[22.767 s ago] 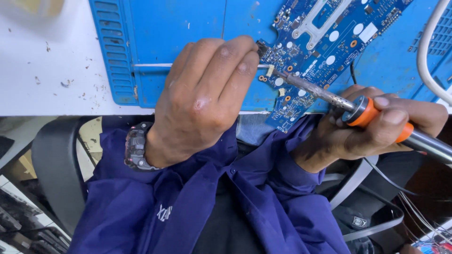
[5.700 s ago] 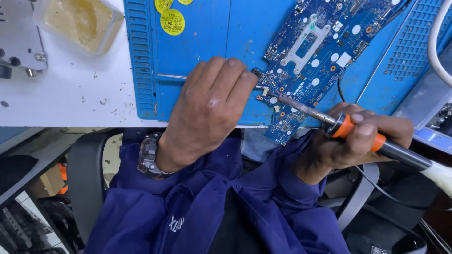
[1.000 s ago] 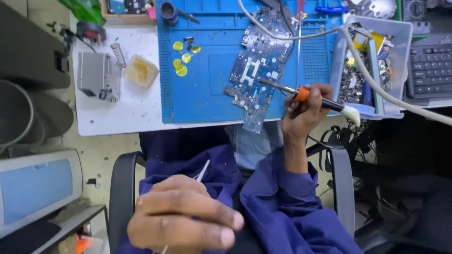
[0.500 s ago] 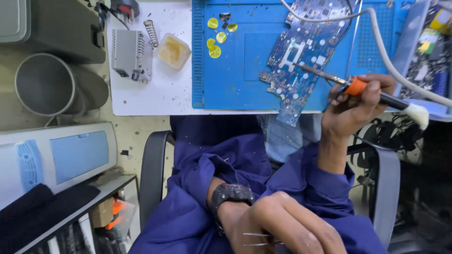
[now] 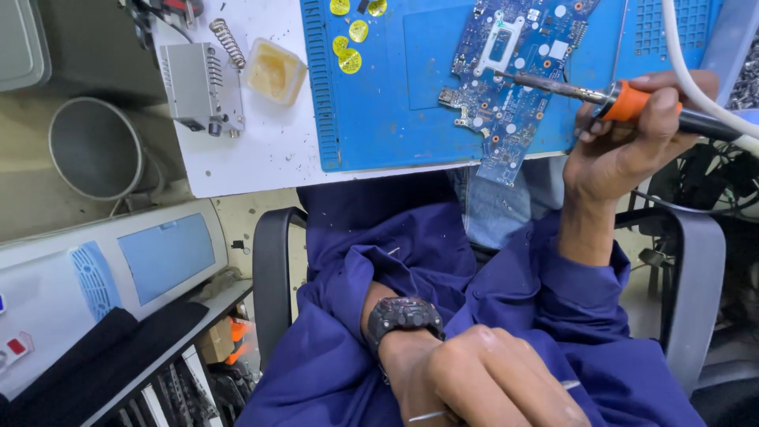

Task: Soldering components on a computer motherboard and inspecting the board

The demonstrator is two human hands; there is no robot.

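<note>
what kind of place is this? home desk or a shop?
Most likely an electronics repair bench. The right hand holds an orange-grip soldering iron over a blue circuit board on a blue work mat, and the left hand holds tweezers. Shop or home, I cannot tell.

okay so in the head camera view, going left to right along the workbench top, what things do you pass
Grey metal cup → silver metal box → square tub of yellowish paste → yellow round stickers → blue circuit board → soldering iron in the right hand.
</note>
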